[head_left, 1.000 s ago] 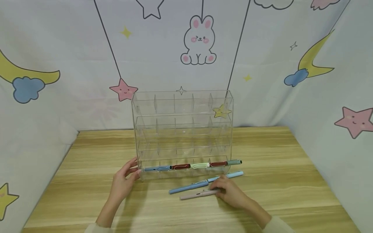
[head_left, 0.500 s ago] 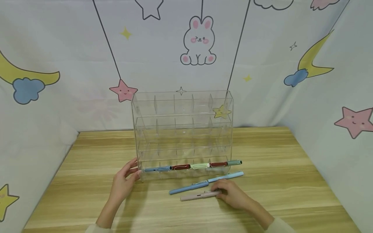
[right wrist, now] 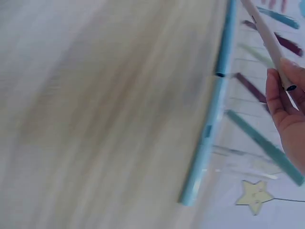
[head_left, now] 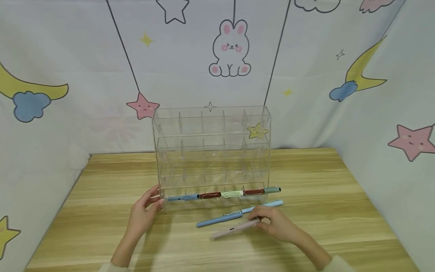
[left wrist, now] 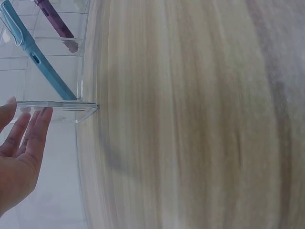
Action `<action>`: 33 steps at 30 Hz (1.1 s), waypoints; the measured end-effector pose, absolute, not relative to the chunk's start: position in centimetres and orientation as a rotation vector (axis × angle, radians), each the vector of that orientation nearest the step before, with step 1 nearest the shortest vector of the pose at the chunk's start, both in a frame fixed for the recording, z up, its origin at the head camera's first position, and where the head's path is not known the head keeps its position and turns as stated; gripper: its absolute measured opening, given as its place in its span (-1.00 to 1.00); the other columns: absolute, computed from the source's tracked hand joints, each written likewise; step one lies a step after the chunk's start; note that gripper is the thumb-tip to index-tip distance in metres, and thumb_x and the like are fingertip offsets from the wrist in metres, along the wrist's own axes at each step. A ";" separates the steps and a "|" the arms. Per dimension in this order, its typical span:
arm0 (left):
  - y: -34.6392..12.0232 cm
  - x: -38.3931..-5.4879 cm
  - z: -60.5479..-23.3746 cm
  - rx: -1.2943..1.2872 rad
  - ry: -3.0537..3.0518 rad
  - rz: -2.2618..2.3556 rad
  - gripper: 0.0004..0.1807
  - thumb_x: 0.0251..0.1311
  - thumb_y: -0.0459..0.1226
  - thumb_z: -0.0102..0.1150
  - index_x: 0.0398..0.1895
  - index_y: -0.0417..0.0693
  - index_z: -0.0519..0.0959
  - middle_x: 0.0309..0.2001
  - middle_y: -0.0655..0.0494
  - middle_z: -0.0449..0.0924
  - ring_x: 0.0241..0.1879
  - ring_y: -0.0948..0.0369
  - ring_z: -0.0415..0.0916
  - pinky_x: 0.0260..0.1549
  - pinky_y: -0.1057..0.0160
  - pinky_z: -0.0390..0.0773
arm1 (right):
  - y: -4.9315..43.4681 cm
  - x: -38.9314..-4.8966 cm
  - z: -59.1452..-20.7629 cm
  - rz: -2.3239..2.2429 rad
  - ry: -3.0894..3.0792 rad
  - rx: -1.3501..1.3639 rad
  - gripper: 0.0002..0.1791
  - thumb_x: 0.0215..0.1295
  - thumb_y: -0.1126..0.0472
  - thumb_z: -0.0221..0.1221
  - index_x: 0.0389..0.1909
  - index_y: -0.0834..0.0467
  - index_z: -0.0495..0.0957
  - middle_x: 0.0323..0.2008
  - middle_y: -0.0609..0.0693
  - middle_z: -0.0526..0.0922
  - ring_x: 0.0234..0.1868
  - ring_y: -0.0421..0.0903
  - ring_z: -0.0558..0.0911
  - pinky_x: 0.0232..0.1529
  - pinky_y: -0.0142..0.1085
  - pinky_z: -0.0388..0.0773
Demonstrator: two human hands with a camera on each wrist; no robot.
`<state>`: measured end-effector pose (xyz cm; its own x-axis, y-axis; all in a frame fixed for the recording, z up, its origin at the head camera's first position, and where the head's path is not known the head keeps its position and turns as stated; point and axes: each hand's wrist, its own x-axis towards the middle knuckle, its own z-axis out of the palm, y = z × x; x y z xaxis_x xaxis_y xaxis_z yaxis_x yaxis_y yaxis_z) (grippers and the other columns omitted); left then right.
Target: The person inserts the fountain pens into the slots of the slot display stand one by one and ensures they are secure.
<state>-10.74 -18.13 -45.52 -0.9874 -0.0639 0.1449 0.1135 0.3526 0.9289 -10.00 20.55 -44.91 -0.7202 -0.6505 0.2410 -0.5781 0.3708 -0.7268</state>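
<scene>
My right hand [head_left: 276,223] pinches a pale pink fountain pen [head_left: 236,228] near one end. The pen slants, its far end lower left, and looks lifted off the table. In the right wrist view the same pen [right wrist: 267,38] points up from the fingers. Behind it on the table, two blue pens lie end to end: a mid-blue one [head_left: 219,219] and a light-blue one [head_left: 273,203]. My left hand [head_left: 144,213] touches the lower left side of a clear acrylic pen rack [head_left: 214,173]; in the left wrist view its fingertips [left wrist: 46,110] rest against the side panel.
Along the rack's bottom tier lie a blue pen [head_left: 183,197], two dark red pens, one at the right [head_left: 254,192], a light green pen [head_left: 232,194] and a grey-green pen [head_left: 273,189]. A printed curtain [head_left: 190,56] surrounds the wooden table [head_left: 306,181].
My right hand has moved slightly right and raised the pink pen, which is now more tilted. The left hand stays at the rack's side.
</scene>
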 end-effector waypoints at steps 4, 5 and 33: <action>-18.2 -10.7 -45.5 -0.049 -2.458 -1.679 -0.50 0.13 -0.52 0.11 0.19 -0.32 0.33 0.01 -0.30 0.44 -0.08 -0.10 0.47 -0.32 0.39 0.61 | 20.0 -10.1 -43.2 -1.352 2.492 -1.152 -0.78 0.09 0.40 0.23 -0.20 0.21 0.57 -0.21 0.06 0.61 -0.23 -0.21 0.54 -0.22 -0.33 0.59; -18.2 -10.7 -45.5 -0.050 -2.457 -1.676 -0.50 0.13 -0.52 0.11 0.18 -0.32 0.33 0.01 -0.30 0.44 -0.09 -0.10 0.47 -0.33 0.39 0.61 | 19.9 -10.1 -42.7 -1.362 2.490 -1.157 -0.78 0.10 0.39 0.23 -0.20 0.21 0.57 -0.21 0.05 0.61 -0.23 -0.21 0.53 -0.23 -0.34 0.59; -18.3 -10.8 -45.8 -0.070 -2.467 -1.651 -0.50 0.12 -0.52 0.12 0.18 -0.32 0.33 0.00 -0.29 0.46 -0.12 -0.04 0.49 -0.35 0.40 0.61 | 14.0 -14.5 -33.6 -1.569 2.572 -0.905 -0.83 0.13 0.39 0.21 -0.22 0.26 0.61 -0.28 0.03 0.60 -0.40 -0.15 0.51 -0.40 -0.40 0.56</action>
<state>-10.82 -18.35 -45.77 -0.9842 -0.0562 0.1681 0.1340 0.3849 0.9132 -14.51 13.96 -33.63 -0.8344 -0.4685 0.2902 -0.4725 0.3370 -0.8143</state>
